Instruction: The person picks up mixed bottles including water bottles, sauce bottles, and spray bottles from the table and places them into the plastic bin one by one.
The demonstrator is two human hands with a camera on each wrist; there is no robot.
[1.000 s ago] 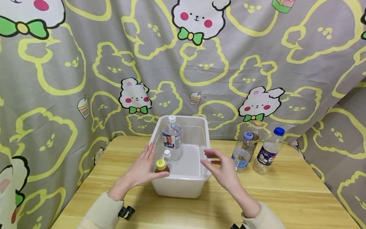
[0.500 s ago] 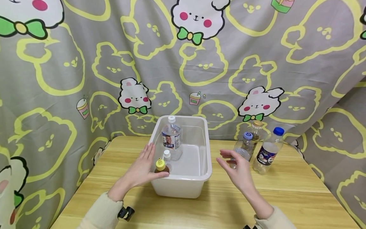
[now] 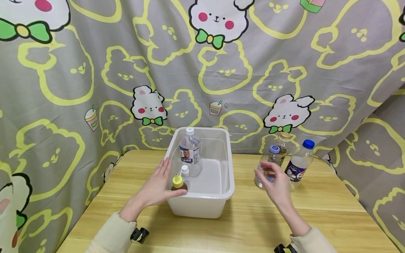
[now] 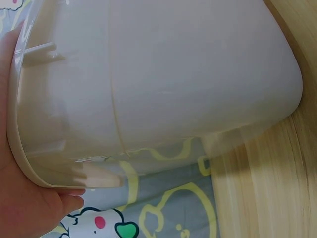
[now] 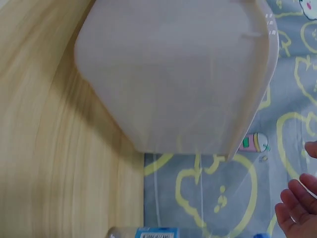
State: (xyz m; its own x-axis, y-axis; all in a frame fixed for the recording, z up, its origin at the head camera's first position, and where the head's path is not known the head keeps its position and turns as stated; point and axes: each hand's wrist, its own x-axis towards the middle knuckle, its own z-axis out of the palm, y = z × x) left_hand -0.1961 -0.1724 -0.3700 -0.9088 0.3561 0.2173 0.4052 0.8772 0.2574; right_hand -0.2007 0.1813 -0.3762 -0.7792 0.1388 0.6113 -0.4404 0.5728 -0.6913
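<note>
My left hand (image 3: 156,188) lies flat against the left wall of the white plastic bin (image 3: 202,207), fingers straight, thumb along the rim beside the yellow-capped brown bottle (image 3: 178,183) inside. A small white-capped bottle (image 3: 185,173) and a tall clear water bottle (image 3: 190,151) stand in there too. My right hand (image 3: 276,184) is out to the right of the bin, fingers spread and loosely bent, right up at the light-blue-capped bottle (image 3: 269,165) on the wooden table (image 3: 240,232); I can't tell if it touches. Behind it stand a dark-blue-capped bottle (image 3: 299,165) and a gold-capped bottle (image 3: 283,143).
</note>
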